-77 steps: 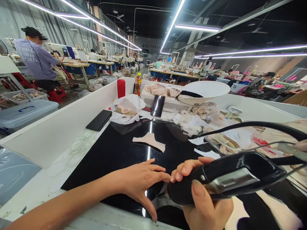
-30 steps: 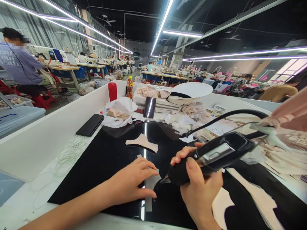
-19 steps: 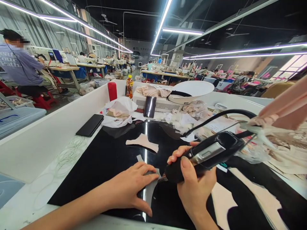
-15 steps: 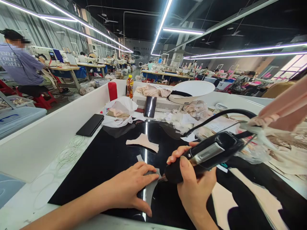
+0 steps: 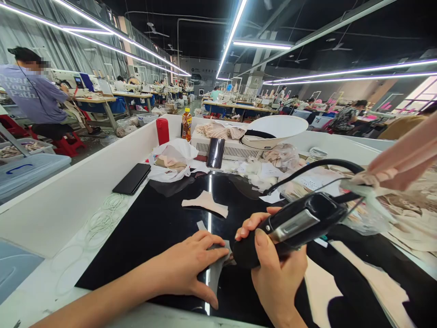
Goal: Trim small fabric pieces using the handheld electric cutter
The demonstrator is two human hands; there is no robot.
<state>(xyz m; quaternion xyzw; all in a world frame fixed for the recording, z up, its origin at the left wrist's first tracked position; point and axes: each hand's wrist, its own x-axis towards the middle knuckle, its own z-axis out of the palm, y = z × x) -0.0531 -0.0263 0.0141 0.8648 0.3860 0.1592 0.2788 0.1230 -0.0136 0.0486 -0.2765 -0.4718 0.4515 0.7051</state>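
Note:
My left hand (image 5: 191, 262) lies with fingers spread on a thin grey translucent piece (image 5: 215, 273) on the glossy black board (image 5: 164, 223). My right hand (image 5: 275, 273) wraps round a black corded hand tool (image 5: 307, 223) with a silver metal plate on its side. The tool's rounded front end is close to my left fingertips, at the edge of the grey piece; its exact kind and its working tip are hard to make out. Beyond my hands a pale pink fabric piece (image 5: 206, 202) rests on the board. More pale fabric pieces (image 5: 321, 284) lie right of my right hand.
A black phone (image 5: 131, 178) and pale green elastic loops (image 5: 99, 223) line the left side. Behind the board are a white plastic bag (image 5: 174, 155), a drink bottle (image 5: 186, 124) and a red cylinder (image 5: 163, 131). The tool's cord (image 5: 314, 165) arches right; a person in purple (image 5: 30, 95) sits left.
The view has shifted slightly, so the scene sits a little further right. My right hand and the tool have moved slightly left relative to the board; my left hand stays on the grey piece.

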